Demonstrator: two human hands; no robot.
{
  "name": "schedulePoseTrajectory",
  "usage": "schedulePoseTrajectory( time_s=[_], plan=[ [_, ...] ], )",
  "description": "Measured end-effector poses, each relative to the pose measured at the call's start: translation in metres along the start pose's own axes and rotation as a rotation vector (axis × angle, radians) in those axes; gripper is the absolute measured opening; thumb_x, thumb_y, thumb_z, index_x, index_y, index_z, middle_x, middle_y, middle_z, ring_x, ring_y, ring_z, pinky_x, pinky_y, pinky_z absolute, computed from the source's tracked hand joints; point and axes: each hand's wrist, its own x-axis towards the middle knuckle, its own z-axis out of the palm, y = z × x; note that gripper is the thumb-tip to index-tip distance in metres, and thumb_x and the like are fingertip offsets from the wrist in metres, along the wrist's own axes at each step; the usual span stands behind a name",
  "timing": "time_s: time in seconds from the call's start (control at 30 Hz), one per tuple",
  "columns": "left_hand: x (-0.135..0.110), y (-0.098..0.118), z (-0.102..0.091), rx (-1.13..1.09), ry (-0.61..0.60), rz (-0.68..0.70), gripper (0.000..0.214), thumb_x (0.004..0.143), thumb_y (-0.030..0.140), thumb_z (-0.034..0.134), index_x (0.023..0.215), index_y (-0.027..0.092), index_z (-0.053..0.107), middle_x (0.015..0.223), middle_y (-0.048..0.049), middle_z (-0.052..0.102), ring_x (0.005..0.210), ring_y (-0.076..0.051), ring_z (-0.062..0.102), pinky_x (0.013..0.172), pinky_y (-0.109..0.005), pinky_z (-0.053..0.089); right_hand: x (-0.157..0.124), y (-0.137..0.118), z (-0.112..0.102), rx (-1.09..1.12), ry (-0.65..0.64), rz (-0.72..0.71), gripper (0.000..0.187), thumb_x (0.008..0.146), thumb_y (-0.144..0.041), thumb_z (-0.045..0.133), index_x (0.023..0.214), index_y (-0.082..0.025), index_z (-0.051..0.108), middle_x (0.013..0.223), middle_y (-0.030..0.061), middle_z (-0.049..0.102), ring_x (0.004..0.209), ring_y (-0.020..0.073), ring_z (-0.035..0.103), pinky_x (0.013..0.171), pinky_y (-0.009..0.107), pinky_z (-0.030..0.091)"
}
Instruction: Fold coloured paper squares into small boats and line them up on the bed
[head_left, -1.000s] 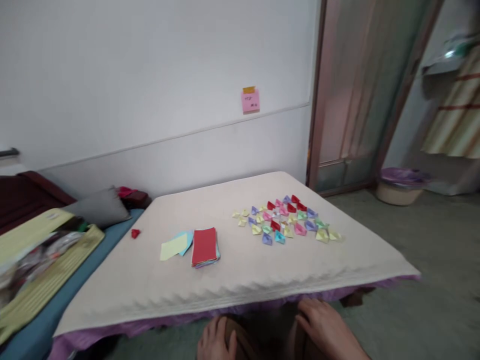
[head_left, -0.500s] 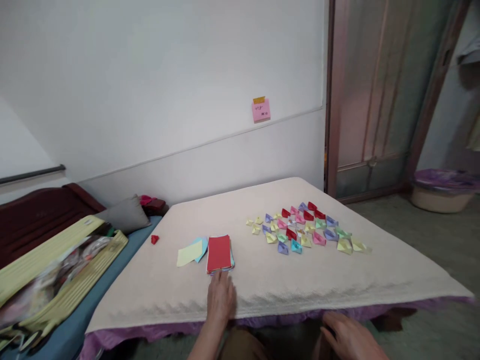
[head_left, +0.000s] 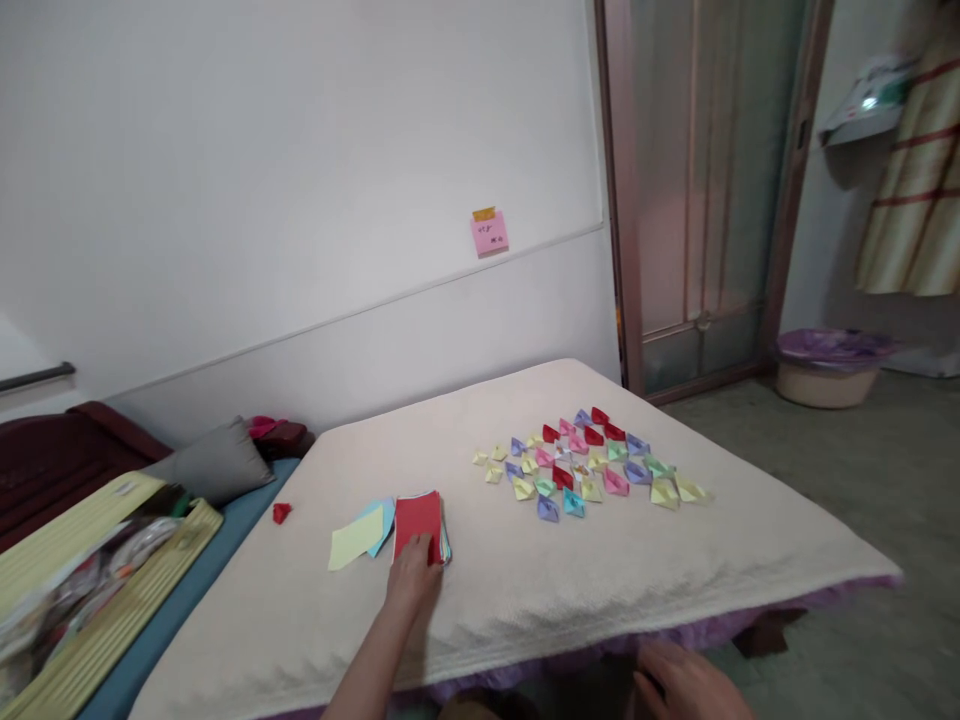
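My left hand (head_left: 415, 572) reaches over the near end of a stack of coloured paper (head_left: 420, 512) whose top sheet is red. Its fingertips rest on that sheet, and the thumb lies apart at the near right corner. Left of the stack, a pale yellow sheet (head_left: 354, 540) partly covers a light blue sheet (head_left: 386, 522). At the bottom edge, in front of the bed, hangs my right hand (head_left: 686, 682); it is blurred and its fingers are mostly hidden. Several folded paper boats (head_left: 562, 478) in many colours stand grouped to the right of the stack.
A small red folded paper piece (head_left: 281, 512) lies at the left edge of the cream-covered bed (head_left: 495, 590). Farther left are a grey cushion (head_left: 225, 465) and a yellow-green bag (head_left: 161, 560). A pink note (head_left: 490, 234) hangs on the wall; a basin (head_left: 829, 375) stands beyond the glass door.
My left hand has moved forward from the stack's near edge onto the red top sheet. The camera view has turned slightly right. My right hand stays low in front of the bed.
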Motion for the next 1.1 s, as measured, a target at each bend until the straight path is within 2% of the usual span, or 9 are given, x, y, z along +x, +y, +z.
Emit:
schedulePoseTrajectory(
  time_s=[0.23, 0.4, 0.5, 0.63, 0.73, 0.83, 0.97, 1.1],
  plan=[
    [0.0, -0.008, -0.01, -0.082, -0.034, -0.024, 0.024, 0.077, 0.021, 0.057, 0.101, 0.02, 0.059, 0.107, -0.0038, 0.064, 0.101, -0.019, 0.056, 0.083, -0.026, 0.038, -0.001, -0.002, 0.001, -0.051, -0.019, -0.003, 0.024, 0.08, -0.018, 0.045, 0.066, -0.023, 0.064, 0.076, 0.0065, 0.071, 0.074, 0.026, 0.065, 0.066, 0.035, 0.043],
    [0.007, -0.014, -0.007, -0.233, -0.017, -0.032, 0.018, 0.083, 0.027, 0.058, 0.097, 0.015, 0.061, 0.101, -0.0053, 0.064, 0.095, -0.019, 0.059, 0.085, -0.038, 0.044, 0.0, -0.006, -0.003, -0.082, -0.016, -0.001, 0.023, 0.079, -0.016, 0.047, 0.066, -0.023, 0.064, 0.077, 0.0054, 0.072, 0.074, 0.0246, 0.066, 0.065, 0.032, 0.044],
    [0.011, -0.021, -0.003, -0.364, 0.051, -0.075, 0.02, 0.086, 0.031, 0.056, 0.095, 0.013, 0.062, 0.097, -0.0047, 0.064, 0.088, -0.018, 0.061, 0.08, -0.04, 0.048, -0.001, -0.006, -0.002, -0.097, 0.008, -0.01, 0.024, 0.079, -0.013, 0.046, 0.066, -0.022, 0.064, 0.076, 0.0048, 0.071, 0.073, 0.0237, 0.066, 0.065, 0.031, 0.043],
    [0.008, -0.031, -0.006, -0.583, 0.251, -0.201, 0.018, 0.085, 0.03, 0.056, 0.09, 0.014, 0.063, 0.094, -0.0042, 0.065, 0.087, -0.018, 0.061, 0.08, -0.039, 0.047, -0.003, -0.005, 0.0, -0.096, 0.034, -0.018, 0.024, 0.079, -0.012, 0.046, 0.067, -0.021, 0.065, 0.076, 0.005, 0.071, 0.074, 0.0241, 0.066, 0.065, 0.031, 0.043],
    [-0.007, -0.038, -0.013, -0.785, 0.415, -0.296, 0.014, 0.077, 0.029, 0.061, 0.079, 0.016, 0.066, 0.079, -0.0038, 0.068, 0.082, -0.023, 0.061, 0.073, -0.034, 0.045, -0.004, -0.005, 0.0, -0.081, 0.054, -0.027, 0.023, 0.078, -0.011, 0.047, 0.068, -0.02, 0.066, 0.077, 0.0056, 0.072, 0.075, 0.025, 0.066, 0.066, 0.032, 0.043],
    [-0.031, -0.037, -0.018, -1.029, 0.491, -0.326, 0.019, 0.064, 0.035, 0.068, 0.067, 0.016, 0.066, 0.064, -0.0024, 0.067, 0.072, -0.025, 0.062, 0.064, -0.031, 0.044, -0.004, -0.007, -0.001, -0.077, 0.06, -0.036, 0.025, 0.078, -0.011, 0.045, 0.068, -0.02, 0.066, 0.076, 0.0063, 0.071, 0.073, 0.0249, 0.066, 0.066, 0.032, 0.043],
    [-0.065, -0.019, -0.023, -1.386, 0.451, -0.295, 0.03, 0.059, 0.039, 0.072, 0.074, 0.014, 0.067, 0.073, -0.0039, 0.07, 0.068, -0.02, 0.064, 0.065, -0.031, 0.049, -0.005, -0.01, -0.002, -0.072, 0.055, -0.059, 0.028, 0.08, -0.01, 0.042, 0.069, -0.019, 0.066, 0.078, 0.0079, 0.072, 0.075, 0.0249, 0.065, 0.068, 0.033, 0.043],
    [-0.1, 0.011, -0.033, -1.629, 0.331, -0.252, 0.035, 0.062, 0.032, 0.075, 0.091, 0.014, 0.069, 0.086, -0.0084, 0.072, 0.07, -0.019, 0.067, 0.063, -0.029, 0.052, -0.007, -0.013, -0.004, -0.075, 0.073, -0.095, 0.028, 0.08, -0.011, 0.042, 0.071, -0.018, 0.067, 0.082, 0.0095, 0.072, 0.078, 0.0257, 0.065, 0.07, 0.034, 0.043]
  ],
)
